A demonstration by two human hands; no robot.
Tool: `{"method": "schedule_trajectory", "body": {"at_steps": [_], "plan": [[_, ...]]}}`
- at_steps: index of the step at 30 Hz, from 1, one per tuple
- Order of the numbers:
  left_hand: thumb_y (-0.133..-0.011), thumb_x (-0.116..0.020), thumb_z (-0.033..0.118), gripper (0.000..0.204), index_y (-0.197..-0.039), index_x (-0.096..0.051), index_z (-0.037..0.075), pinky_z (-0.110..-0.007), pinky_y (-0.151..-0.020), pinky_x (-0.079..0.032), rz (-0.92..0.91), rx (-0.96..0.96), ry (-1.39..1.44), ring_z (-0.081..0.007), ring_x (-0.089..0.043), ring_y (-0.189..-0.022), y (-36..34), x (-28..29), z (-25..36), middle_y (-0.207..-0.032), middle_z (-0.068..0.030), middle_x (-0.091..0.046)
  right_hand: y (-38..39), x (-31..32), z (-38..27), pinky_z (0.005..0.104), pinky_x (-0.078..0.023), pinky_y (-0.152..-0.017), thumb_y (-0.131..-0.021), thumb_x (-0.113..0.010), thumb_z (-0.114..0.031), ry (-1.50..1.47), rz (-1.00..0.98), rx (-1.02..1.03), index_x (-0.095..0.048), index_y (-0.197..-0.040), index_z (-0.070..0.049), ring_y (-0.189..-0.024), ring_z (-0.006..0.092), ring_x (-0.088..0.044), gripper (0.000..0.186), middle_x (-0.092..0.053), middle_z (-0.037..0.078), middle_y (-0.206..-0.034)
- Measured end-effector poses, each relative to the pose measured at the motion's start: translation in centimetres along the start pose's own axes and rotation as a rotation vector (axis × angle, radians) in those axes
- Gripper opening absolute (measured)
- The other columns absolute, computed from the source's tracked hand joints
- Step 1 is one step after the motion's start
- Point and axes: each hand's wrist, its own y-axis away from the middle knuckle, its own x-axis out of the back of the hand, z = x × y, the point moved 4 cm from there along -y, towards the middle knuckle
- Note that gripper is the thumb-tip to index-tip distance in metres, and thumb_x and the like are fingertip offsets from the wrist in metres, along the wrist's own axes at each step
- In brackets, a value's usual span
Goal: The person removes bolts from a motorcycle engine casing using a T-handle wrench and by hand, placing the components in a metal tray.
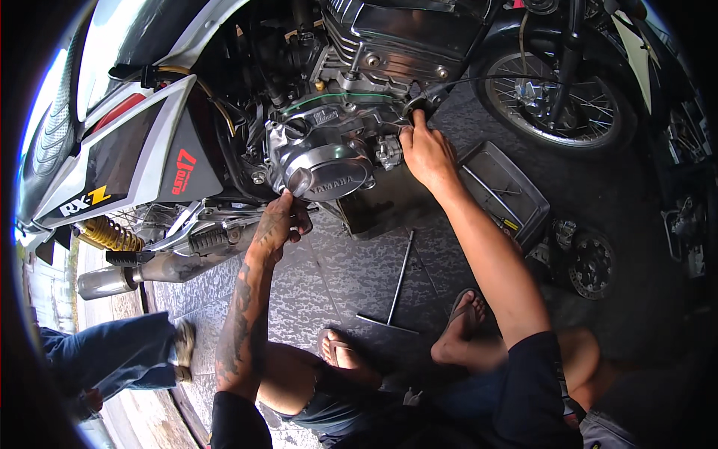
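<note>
A silver engine cover (326, 166) with a round polished boss sits against the side of a motorcycle engine. A thin green gasket edge (336, 98) shows along its top. My left hand (278, 223) grips the cover's lower rear edge, thumb against the metal and fingers curled beneath. At the cover's front edge, my right hand (429, 156) is closed with its thumb beside the rim. Its index finger reaches up to a dark recess by the finned cylinder (374, 56), and the other fingertips are hidden. A small metal fitting (389, 152) lies just left of the right hand.
A T-handle wrench (398, 288) lies on the tiled floor between my feet. Right of my right forearm is a metal tray (535, 196) with tools, near a round disc-like part (591, 263). The exhaust silencer (172, 267) runs left. Another person's leg (112, 352) is at lower left.
</note>
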Motion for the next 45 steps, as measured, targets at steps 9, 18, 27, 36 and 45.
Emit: {"method": "schedule_trajectory", "body": {"at_steps": [9,18,27,36,45], "plan": [[-0.095,-0.033,0.039,0.039,-0.078,-0.049,0.007,-0.022,-0.040,-0.028,-0.032,-0.055,-0.014,-0.0096,-0.043,-0.048,-0.1,-0.3,0.4,-0.059,-0.0022,-0.047,9.4,-12.8,12.9,0.0245,-0.044,-0.038,-0.093,-0.044,-0.044,-0.922,0.107,-0.695,-0.048,-0.110,-0.008,-0.053,0.0129,-0.058,0.041,-0.057,0.005,-0.071],[-0.095,-0.035,0.040,0.037,-0.086,-0.047,0.006,-0.021,-0.039,-0.026,-0.025,-0.012,0.057,-0.0093,-0.042,-0.047,0.0,0.1,-0.3,-0.058,-0.0008,-0.044,13.6,-17.4,14.0,0.0238,-0.047,-0.045,-0.095,-0.044,-0.033,-1.070,0.198,-0.731,-0.052,-0.103,-0.006,-0.058,0.0109,-0.057,0.029,-0.055,0.004,-0.074],[-0.094,-0.038,0.041,0.034,-0.084,-0.045,0.009,-0.022,-0.040,-0.022,-0.015,0.001,0.161,-0.0085,-0.036,-0.047,-0.7,0.1,-1.3,-0.059,0.0022,-0.038,2.2,-3.1,2.6,0.0320,-0.048,-0.078,-0.091,-0.055,-0.028,-0.938,0.360,-0.033,-0.045,-0.123,-0.007,-0.098,0.0209,-0.057,0.039,-0.056,0.010,-0.109],[-0.094,-0.039,0.043,0.034,-0.082,-0.044,0.011,-0.021,-0.040,-0.021,-0.018,-0.012,0.148,-0.0077,-0.035,-0.047,-0.8,0.4,-1.8,-0.061,0.0037,-0.037,0.2,-1.7,-0.7,0.0379,-0.044,-0.088,-0.078,-0.062,-0.012,-0.526,0.395,0.041,-0.046,-0.117,-0.001,-0.102,0.0346,-0.057,0.044,-0.058,0.020,-0.108],[-0.092,-0.041,0.041,0.031,-0.086,-0.048,0.011,-0.019,-0.042,-0.025,-0.004,0.002,0.141,-0.0069,-0.039,-0.050,-0.5,0.3,-1.3,-0.067,0.0033,-0.044,-0.4,-2.3,0.1,0.0348,-0.043,-0.089,-0.075,-0.058,-0.005,-0.848,0.469,0.076,-0.051,-0.113,0.000,-0.102,0.0278,-0.057,0.039,-0.059,0.017,-0.107]]}}
